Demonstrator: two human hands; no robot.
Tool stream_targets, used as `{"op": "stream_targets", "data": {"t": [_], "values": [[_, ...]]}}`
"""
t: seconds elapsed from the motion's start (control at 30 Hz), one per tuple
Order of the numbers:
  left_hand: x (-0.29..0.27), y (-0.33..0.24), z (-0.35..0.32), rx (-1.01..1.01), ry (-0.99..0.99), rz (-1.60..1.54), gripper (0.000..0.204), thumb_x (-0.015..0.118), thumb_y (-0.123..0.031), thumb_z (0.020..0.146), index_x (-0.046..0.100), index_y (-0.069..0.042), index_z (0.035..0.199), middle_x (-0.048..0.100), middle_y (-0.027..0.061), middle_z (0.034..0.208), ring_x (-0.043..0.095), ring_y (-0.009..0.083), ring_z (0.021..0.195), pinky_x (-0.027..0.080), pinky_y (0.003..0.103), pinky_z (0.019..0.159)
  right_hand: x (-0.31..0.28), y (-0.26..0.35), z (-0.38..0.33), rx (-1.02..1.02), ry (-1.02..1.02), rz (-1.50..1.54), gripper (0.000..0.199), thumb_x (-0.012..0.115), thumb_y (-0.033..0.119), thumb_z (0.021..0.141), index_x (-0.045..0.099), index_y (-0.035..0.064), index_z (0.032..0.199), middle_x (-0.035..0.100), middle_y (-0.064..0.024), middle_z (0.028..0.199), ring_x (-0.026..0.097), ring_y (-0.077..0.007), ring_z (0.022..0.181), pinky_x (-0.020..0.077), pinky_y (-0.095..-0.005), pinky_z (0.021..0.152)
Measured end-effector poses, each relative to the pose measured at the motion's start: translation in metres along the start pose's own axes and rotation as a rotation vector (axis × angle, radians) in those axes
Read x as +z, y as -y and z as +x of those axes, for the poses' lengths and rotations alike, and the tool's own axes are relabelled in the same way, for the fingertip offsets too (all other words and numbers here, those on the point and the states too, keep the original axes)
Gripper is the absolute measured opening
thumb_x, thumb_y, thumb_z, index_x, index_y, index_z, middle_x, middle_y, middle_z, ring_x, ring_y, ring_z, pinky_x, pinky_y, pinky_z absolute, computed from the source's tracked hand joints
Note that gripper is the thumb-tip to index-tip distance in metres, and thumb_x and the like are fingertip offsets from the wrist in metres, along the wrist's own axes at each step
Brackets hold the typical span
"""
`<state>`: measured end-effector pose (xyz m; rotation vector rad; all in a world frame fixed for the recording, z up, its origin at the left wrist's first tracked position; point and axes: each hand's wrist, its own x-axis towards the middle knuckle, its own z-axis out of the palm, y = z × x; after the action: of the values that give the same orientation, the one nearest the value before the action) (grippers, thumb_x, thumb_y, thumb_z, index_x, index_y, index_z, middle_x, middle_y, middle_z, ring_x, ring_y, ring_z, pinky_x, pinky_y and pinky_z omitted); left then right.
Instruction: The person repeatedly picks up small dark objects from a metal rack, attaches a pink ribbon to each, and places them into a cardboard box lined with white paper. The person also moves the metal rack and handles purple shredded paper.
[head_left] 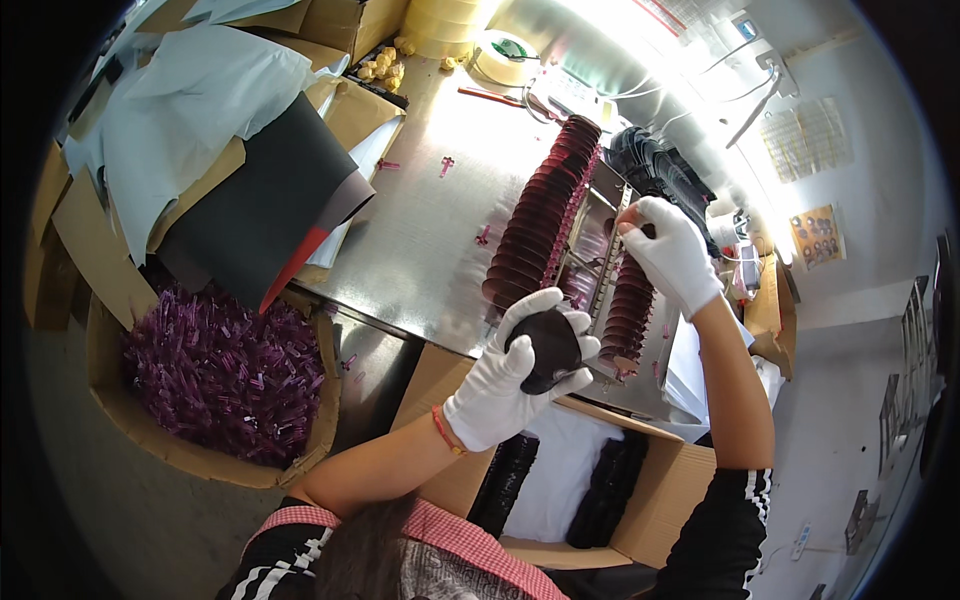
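My left hand (490,390), in a white glove with the fingertips covered, is curled around dark, rounded lenses (548,350); they look like a small stack, though the glove hides part of it. On the metal bench, a rack (598,290) carries two long rows of upright dark red lenses, a left row (540,220) and a shorter right row (628,310). My right hand (675,255), gloved with bare fingertips showing, is pinched at the far end of the right row. Something dark shows by those fingers, but what they grip is unclear.
Below the metal bench (400,250), an open carton (670,490) holds white paper and dark stacked rows. Purple plastic strips (230,380) fill a box at left, beneath black and white sheets (270,190). Black lenses (655,165) stand behind the rack; tape rolls (500,60) sit at the back.
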<state>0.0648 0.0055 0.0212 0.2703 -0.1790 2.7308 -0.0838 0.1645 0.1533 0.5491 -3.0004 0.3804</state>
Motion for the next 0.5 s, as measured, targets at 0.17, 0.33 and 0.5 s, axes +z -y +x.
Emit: {"op": "stream_targets", "data": {"t": [0.17, 0.33, 0.5], "values": [[-0.001, -0.011, -0.003, -0.003, 0.005, 0.157, 0.089, 0.080, -0.035, 0.080, 0.030, -0.024, 0.152, 0.055, 0.0097, 0.135, 0.059, 0.0282, 0.121, 0.056, 0.040, 0.096, 0.001, 0.029, 0.001, -0.283, 0.276, 0.273, 0.019, 0.075, 0.011, 0.073, 0.070, 0.0079, 0.091, 0.067, -0.0085, 0.092, 0.064, -0.0230, 0.088, 0.0519, -0.0338, 0.081], [0.003, -0.016, -0.002, 0.058, -0.036, 0.308, 0.114, 0.087, -0.041, 0.070, 0.017, -0.021, 0.157, 0.044, 0.0068, 0.146, 0.054, 0.0248, 0.127, 0.052, 0.042, 0.103, -0.010, 0.071, -0.029, -0.740, 0.460, 0.123, 0.067, 0.088, 0.031, 0.054, 0.068, 0.0065, 0.113, 0.065, -0.0099, 0.108, 0.061, -0.0314, 0.101, 0.0487, -0.0394, 0.090], [0.006, -0.013, -0.005, 0.023, -0.037, 0.368, 0.109, 0.085, -0.045, 0.071, 0.020, -0.024, 0.156, 0.046, 0.0047, 0.144, 0.051, 0.0226, 0.129, 0.049, 0.042, 0.106, -0.016, 0.072, -0.055, -0.585, 0.426, 0.093, 0.067, 0.087, 0.029, 0.056, 0.066, 0.0033, 0.114, 0.064, -0.0107, 0.110, 0.061, -0.0319, 0.101, 0.0492, -0.0411, 0.088]]}}
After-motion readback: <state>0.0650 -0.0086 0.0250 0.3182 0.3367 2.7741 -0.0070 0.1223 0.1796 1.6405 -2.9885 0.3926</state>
